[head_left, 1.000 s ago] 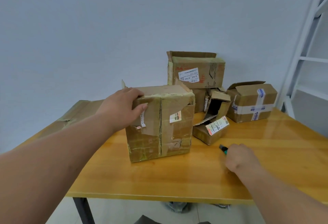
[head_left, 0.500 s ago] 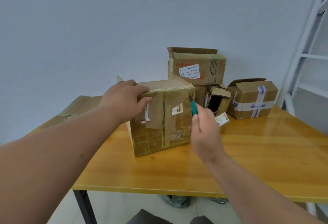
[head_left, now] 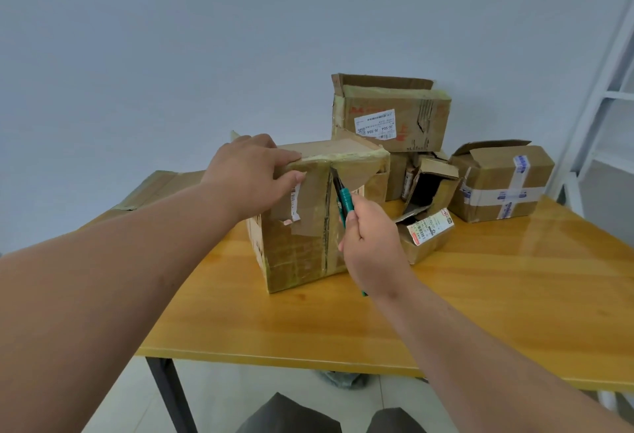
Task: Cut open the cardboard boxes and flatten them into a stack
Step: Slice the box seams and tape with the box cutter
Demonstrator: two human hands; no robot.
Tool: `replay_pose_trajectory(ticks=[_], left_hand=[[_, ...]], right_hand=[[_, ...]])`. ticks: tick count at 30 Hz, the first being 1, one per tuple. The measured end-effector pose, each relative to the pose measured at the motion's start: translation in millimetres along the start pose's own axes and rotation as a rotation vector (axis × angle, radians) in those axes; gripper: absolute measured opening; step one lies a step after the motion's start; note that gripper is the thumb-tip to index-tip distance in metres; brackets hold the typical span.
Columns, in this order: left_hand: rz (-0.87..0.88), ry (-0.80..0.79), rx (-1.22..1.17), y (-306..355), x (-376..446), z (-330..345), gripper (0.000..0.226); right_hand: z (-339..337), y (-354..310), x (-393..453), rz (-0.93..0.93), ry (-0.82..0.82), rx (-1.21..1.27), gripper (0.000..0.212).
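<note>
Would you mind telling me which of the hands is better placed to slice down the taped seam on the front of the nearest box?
The right hand: it grips the green utility knife with the blade at the seam's top. The left hand rests on the box, steadying its top edge.

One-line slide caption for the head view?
Left hand steadies a taped box while the right hand sets a knife to its seam.
</note>
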State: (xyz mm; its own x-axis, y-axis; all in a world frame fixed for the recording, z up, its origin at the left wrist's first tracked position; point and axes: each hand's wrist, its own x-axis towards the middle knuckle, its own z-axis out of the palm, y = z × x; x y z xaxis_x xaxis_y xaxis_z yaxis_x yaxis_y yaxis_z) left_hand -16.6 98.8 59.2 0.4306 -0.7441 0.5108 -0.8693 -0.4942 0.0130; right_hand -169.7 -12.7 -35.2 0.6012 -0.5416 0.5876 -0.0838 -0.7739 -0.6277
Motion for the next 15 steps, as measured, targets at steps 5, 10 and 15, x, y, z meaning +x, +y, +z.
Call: replay_pose_trajectory(ticks=[5,10,15], left_hand=[[0.007,0.001,0.025,-0.6,0.6,1.7,0.046],[-0.003,-0.001,0.04,0.9,0.4,1.9,0.047],[-0.007,-0.005,0.044,2.5,0.2,1.2,0.048]], right_hand=[[4.7,-6.2,-1.4,-0.028,0.07,0.011,0.029],[8.4,-9.2,1.3,-0.029,0.097,-0.019,0.02],[10.0,-13.4,1.7,0.0,0.114,-0.015,0.02]])
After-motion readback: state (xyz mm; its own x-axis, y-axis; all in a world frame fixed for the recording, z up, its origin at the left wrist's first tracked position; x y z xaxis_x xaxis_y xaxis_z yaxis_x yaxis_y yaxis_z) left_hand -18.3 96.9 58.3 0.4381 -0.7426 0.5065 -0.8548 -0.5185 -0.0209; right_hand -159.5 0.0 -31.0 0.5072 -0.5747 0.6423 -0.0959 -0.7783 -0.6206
